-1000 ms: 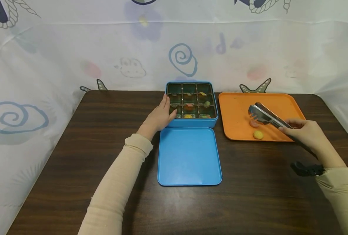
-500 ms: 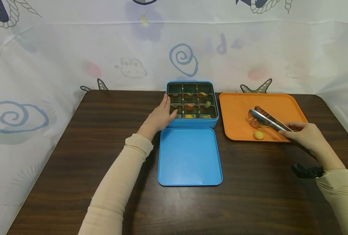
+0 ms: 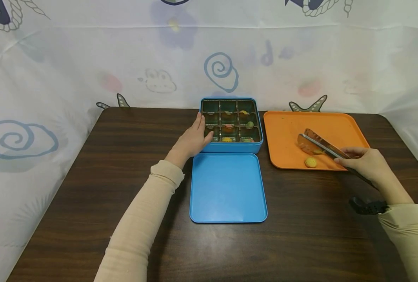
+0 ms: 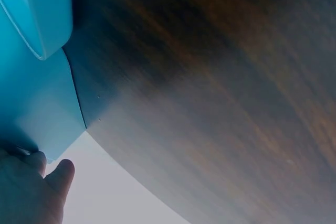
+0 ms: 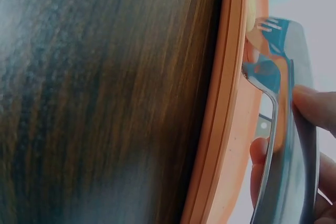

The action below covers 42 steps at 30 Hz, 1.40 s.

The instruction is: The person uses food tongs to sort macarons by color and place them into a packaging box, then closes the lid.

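My left hand (image 3: pixel 191 138) lies along the left side of a blue box (image 3: pixel 231 147), fingers mostly straight, thumb at the front corner. In the left wrist view the hand (image 4: pixel 31 184) touches the blue wall. With my right hand (image 3: pixel 366 164) I grip metal serving tongs (image 3: pixel 327 149), fork-toothed at one tip in the right wrist view. Their tips are down at the orange tray (image 3: pixel 339 125), around or over a pinkish round piece they largely hide; whether they pinch it I cannot tell. A yellow round piece (image 3: pixel 310 162) lies just nearer me.
Inside the box is a dark divider insert (image 3: pixel 218 105) with several compartments, some holding small coloured pieces, such as a green ball (image 3: pixel 249 125). A flat blue lid (image 3: pixel 228 188) lies in front of the box. A printed white cloth (image 3: pixel 124 51) hangs behind the brown table (image 3: pixel 124 156).
My right hand has sunk slightly and turned the tongs onto their edge, their tips coming over the pinkish piece. The left hand has stayed at the box.
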{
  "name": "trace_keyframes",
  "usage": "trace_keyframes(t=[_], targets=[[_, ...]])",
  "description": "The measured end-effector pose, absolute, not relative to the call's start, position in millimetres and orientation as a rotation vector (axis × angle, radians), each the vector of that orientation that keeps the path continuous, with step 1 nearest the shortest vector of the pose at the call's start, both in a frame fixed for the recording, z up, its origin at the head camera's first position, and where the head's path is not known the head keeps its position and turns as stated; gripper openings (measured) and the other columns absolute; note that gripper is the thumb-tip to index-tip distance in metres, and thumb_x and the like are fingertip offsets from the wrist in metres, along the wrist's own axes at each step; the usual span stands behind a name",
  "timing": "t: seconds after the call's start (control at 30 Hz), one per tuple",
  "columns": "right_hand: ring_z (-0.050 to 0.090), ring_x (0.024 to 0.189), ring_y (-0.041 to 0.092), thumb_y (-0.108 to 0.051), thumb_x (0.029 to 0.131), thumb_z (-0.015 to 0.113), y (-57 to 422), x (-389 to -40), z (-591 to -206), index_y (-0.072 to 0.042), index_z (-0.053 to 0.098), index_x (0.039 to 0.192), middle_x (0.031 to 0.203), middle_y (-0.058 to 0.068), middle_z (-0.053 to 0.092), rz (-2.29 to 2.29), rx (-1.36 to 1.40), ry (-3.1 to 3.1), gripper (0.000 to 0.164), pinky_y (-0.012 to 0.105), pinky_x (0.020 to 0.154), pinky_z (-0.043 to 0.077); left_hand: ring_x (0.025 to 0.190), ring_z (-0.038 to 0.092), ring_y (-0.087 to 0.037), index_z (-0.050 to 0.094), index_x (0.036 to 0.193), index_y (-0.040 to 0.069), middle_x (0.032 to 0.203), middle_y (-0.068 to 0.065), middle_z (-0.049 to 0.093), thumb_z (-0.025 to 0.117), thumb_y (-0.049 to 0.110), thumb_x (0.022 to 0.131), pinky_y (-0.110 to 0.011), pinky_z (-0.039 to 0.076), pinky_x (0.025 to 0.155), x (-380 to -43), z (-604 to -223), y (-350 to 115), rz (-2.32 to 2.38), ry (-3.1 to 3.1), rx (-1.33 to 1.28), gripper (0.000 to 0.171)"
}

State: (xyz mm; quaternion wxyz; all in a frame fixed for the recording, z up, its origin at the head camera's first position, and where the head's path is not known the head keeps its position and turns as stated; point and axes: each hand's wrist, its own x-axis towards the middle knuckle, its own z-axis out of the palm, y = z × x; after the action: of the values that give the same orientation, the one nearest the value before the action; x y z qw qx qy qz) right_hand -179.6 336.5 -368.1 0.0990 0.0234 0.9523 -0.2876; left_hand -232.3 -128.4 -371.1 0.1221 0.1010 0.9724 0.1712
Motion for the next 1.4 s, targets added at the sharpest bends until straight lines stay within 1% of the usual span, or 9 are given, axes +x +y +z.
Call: trace_keyframes(t=[0.17,0.27,0.33,0.5,0.77,0.87,1.07,1.27,1.4], targets=[[0.055,0.087,0.013,-0.043,0.086,0.067,335.8,-181.4,-369.2,0.005,0.057,0.124,0.096,0.012,0.071,-0.844,0.105,2.873,0.062,0.024,0.064,0.042,0.148,0.014,-0.032,-0.01,0.152,0.007,0.159,-0.006,-0.018,0.025,0.047,0.102,-0.044,0.018,0.121,-232.1,-371.4,-128.9,0.504,2.833,0.287,0.072],[0.047,0.075,-0.002,-0.045,0.085,0.067,335.6,-181.6,-368.5,0.003,0.059,0.122,0.084,-0.012,0.067,-0.867,0.135,2.866,0.062,0.023,0.059,0.043,0.147,0.017,-0.033,-0.011,0.152,0.007,0.159,-0.005,-0.019,0.025,0.047,0.102,-0.045,0.02,0.12,-232.2,-371.4,-129.1,0.515,2.83,0.283,0.073],[0.047,0.075,0.001,-0.048,0.086,0.064,334.4,-180.9,-368.2,0.002,0.059,0.122,0.089,-0.008,0.066,-0.876,0.162,2.856,0.062,0.022,0.058,0.044,0.146,0.018,-0.033,-0.011,0.151,0.008,0.159,-0.005,-0.019,0.025,0.047,0.102,-0.045,0.021,0.12,-232.5,-371.6,-129.1,0.518,2.83,0.287,0.073],[0.046,0.091,0.023,-0.055,0.087,0.057,330.6,-179.9,-366.5,0.002,0.055,0.127,0.127,0.025,0.05,-0.897,0.224,2.809,0.069,0.024,0.061,0.042,0.147,0.017,-0.032,-0.012,0.151,0.008,0.159,-0.004,-0.02,0.024,0.048,0.102,-0.044,0.019,0.12,-233.3,-371.8,-129.2,0.528,2.829,0.283,0.073],[0.045,0.089,0.024,-0.053,0.088,0.057,326.4,-182.1,-362.3,0.003,0.057,0.126,0.123,0.024,0.053,-0.896,0.224,2.85,0.068,0.023,0.061,0.04,0.146,0.019,-0.034,-0.011,0.151,0.006,0.159,-0.007,-0.018,0.024,0.046,0.102,-0.044,0.021,0.12,-233.8,-371.4,-128.9,0.53,2.839,0.299,0.072],[0.044,0.089,0.02,-0.055,0.086,0.059,321.9,-184.7,-360.9,0.001,0.057,0.127,0.119,0.015,0.055,-0.948,0.272,2.844,0.069,0.023,0.063,0.04,0.146,0.018,-0.034,-0.012,0.151,0.006,0.159,-0.007,-0.019,0.023,0.048,0.102,-0.044,0.02,0.12,-233.6,-371.7,-128.7,0.532,2.838,0.286,0.073],[0.044,0.086,0.012,-0.055,0.082,0.065,308.7,-192.4,-355.7,-0.005,0.059,0.127,0.084,-0.03,0.048,-1.082,0.307,2.836,0.068,0.022,0.065,0.041,0.149,0.009,-0.03,-0.013,0.15,0.005,0.158,-0.01,-0.021,0.021,0.05,0.102,-0.044,0.014,0.122,-233.4,-371.3,-128.1,0.49,2.846,0.259,0.075],[0.048,0.082,0.006,-0.055,0.08,0.067,282.9,-202.8,-343.1,-0.012,0.063,0.124,0.07,-0.039,0.051,-1.203,0.288,2.805,0.062,0.023,0.066,0.043,0.149,0.008,-0.028,-0.013,0.151,0.005,0.158,-0.01,-0.019,0.021,0.051,0.101,-0.045,0.014,0.122,-233.4,-370.5,-127.6,0.466,2.853,0.245,0.076],[0.049,0.088,0.006,-0.054,0.08,0.068,261.1,-209.5,-330.7,-0.01,0.062,0.125,0.078,-0.034,0.056,-1.276,0.256,2.763,0.063,0.025,0.076,0.043,0.149,0.011,-0.027,-0.012,0.151,0.005,0.159,-0.01,-0.018,0.021,0.05,0.102,-0.045,0.014,0.122,-233.7,-370.0,-128.0,0.465,2.84,0.253,0.075]])
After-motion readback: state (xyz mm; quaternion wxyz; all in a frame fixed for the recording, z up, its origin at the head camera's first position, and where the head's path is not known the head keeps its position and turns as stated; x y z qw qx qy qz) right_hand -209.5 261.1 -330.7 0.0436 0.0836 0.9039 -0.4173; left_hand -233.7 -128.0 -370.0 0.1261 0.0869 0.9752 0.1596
